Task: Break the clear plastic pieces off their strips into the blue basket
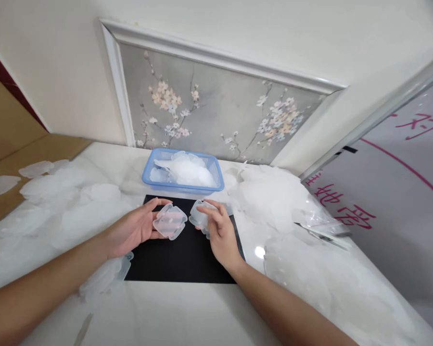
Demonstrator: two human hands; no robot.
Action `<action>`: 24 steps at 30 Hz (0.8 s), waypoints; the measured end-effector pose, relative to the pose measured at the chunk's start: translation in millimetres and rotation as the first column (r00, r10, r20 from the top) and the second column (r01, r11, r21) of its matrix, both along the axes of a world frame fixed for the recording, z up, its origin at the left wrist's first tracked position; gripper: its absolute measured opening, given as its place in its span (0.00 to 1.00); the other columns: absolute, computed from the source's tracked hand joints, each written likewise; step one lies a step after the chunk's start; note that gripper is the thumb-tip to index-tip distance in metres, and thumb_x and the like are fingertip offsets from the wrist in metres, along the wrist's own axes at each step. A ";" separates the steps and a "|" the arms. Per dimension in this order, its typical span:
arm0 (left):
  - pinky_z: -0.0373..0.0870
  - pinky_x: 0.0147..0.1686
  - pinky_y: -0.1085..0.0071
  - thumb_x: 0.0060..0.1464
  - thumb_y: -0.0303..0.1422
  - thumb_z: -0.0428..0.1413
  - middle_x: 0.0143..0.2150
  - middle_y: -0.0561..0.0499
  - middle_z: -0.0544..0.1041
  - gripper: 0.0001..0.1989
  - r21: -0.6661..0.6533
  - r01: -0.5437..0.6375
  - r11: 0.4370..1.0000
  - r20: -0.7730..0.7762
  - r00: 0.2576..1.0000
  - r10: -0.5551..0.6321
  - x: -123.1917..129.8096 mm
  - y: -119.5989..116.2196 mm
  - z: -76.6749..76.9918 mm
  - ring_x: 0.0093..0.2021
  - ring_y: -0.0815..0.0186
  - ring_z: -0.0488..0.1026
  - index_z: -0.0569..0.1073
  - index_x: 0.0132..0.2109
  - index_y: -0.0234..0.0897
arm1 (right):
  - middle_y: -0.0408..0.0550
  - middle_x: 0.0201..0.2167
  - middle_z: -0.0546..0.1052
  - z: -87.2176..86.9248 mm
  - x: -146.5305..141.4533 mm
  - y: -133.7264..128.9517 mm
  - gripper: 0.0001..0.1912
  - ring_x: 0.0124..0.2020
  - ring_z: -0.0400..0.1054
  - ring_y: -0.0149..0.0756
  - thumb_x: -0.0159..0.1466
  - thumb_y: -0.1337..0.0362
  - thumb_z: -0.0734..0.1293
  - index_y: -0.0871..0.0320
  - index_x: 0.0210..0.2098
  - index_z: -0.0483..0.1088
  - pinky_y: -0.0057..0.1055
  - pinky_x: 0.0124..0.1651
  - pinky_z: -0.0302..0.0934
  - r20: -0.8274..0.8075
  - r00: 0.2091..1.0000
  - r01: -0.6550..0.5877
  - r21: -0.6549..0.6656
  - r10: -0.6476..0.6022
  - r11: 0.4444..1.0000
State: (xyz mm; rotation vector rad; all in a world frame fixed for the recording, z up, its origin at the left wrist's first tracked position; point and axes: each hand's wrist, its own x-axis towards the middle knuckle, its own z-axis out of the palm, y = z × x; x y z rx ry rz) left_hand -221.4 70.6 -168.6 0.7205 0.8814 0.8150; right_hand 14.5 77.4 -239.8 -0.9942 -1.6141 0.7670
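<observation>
Above a black mat (176,264), my left hand (142,223) grips a thin translucent plastic piece (170,221) by its left side, with wavy edges and small marks at its corners. My right hand (222,233) pinches a second translucent plastic piece (198,216) of similar look, its fingers partly covering it. A narrow gap separates the two pieces. Behind the mat stands a blue plastic basket (147,185) holding several whitish translucent pieces. More such pieces (106,276) lie beneath my left wrist at the mat's left edge.
Heaps of whitish translucent pieces cover the white table at left (68,206) and right (270,197). A whiteboard (400,206) with pink writing stands at the right. A thin pointed tool (321,235) lies by a clear bag. A framed floral panel (216,105) is behind.
</observation>
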 end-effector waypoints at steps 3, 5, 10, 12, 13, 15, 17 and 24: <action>0.72 0.55 0.53 0.66 0.45 0.50 0.50 0.42 0.80 0.18 0.005 0.036 0.999 0.014 0.999 -0.036 0.5 -1.6 -1.2 0.52 0.54 0.78 0.69 0.55 0.40 | 0.52 0.61 0.67 2.2 -3.1 -4.3 0.21 0.61 0.66 0.44 0.72 0.70 0.57 0.46 0.57 0.72 0.46 0.59 0.67 0.135 0.990 0.009 0.163 -0.031 0.987; 0.72 0.56 0.52 0.65 0.46 0.51 0.50 0.43 0.80 0.18 0.017 0.060 0.998 0.025 0.998 -0.061 1.7 -3.1 -1.4 0.53 0.54 0.77 0.70 0.55 0.40 | 0.51 0.63 0.66 3.8 -6.8 -7.6 0.23 0.64 0.63 0.43 0.72 0.70 0.59 0.43 0.62 0.67 0.45 0.63 0.64 0.195 0.981 -0.051 0.256 0.001 0.965; 0.73 0.53 0.54 0.64 0.47 0.54 0.47 0.47 0.80 0.17 0.062 0.073 0.995 0.001 0.997 -0.073 4.2 -5.8 -0.4 0.50 0.56 0.77 0.71 0.53 0.42 | 0.50 0.62 0.67 3.7 -9.3 -7.8 0.26 0.64 0.63 0.41 0.72 0.72 0.57 0.43 0.64 0.64 0.41 0.62 0.64 0.233 0.971 -0.103 0.236 0.046 0.966; 0.72 0.53 0.54 0.64 0.47 0.54 0.46 0.47 0.80 0.17 0.059 0.064 0.996 -0.010 0.998 -0.064 3.8 -5.8 0.2 0.52 0.55 0.77 0.71 0.53 0.42 | 0.51 0.59 0.69 3.9 -6.2 -6.5 0.23 0.61 0.65 0.42 0.71 0.71 0.57 0.45 0.61 0.68 0.43 0.61 0.64 0.198 0.980 -0.045 0.167 0.011 0.985; 0.72 0.53 0.54 0.64 0.47 0.54 0.47 0.47 0.80 0.18 0.056 0.061 0.997 -0.011 0.998 -0.060 3.2 -5.6 0.3 0.53 0.54 0.77 0.71 0.53 0.42 | 0.52 0.58 0.69 4.6 -4.6 -6.1 0.21 0.61 0.66 0.42 0.71 0.69 0.57 0.46 0.59 0.69 0.44 0.62 0.64 0.172 0.985 -0.014 0.135 -0.010 0.991; 0.72 0.54 0.54 0.64 0.47 0.53 0.48 0.46 0.80 0.19 0.048 0.058 0.997 -0.007 0.998 -0.058 1.9 -5.0 0.4 0.53 0.53 0.77 0.70 0.54 0.42 | 0.52 0.57 0.69 7.8 -2.7 -5.0 0.18 0.60 0.66 0.44 0.71 0.66 0.58 0.48 0.58 0.67 0.48 0.63 0.62 0.101 0.993 0.052 0.074 -0.060 0.996; 0.72 0.54 0.54 0.64 0.47 0.52 0.49 0.45 0.80 0.19 0.042 0.058 0.997 0.006 0.998 -0.058 0.5 -4.4 0.5 0.53 0.53 0.77 0.70 0.55 0.41 | 0.53 0.58 0.69 13.7 -4.4 0.6 0.18 0.60 0.65 0.44 0.71 0.64 0.59 0.49 0.59 0.63 0.51 0.64 0.60 0.020 0.994 0.108 0.006 -0.108 0.994; 0.69 0.57 0.52 0.67 0.45 0.48 0.51 0.44 0.79 0.18 0.034 0.045 0.998 -0.005 0.999 -0.045 -2.4 -2.9 -1.7 0.55 0.52 0.76 0.68 0.56 0.40 | 0.57 0.64 0.61 56.6 -33.7 93.6 0.28 0.56 0.68 0.44 0.69 0.58 0.59 0.50 0.66 0.47 0.49 0.53 0.71 -0.169 0.984 0.046 -0.027 -0.050 0.999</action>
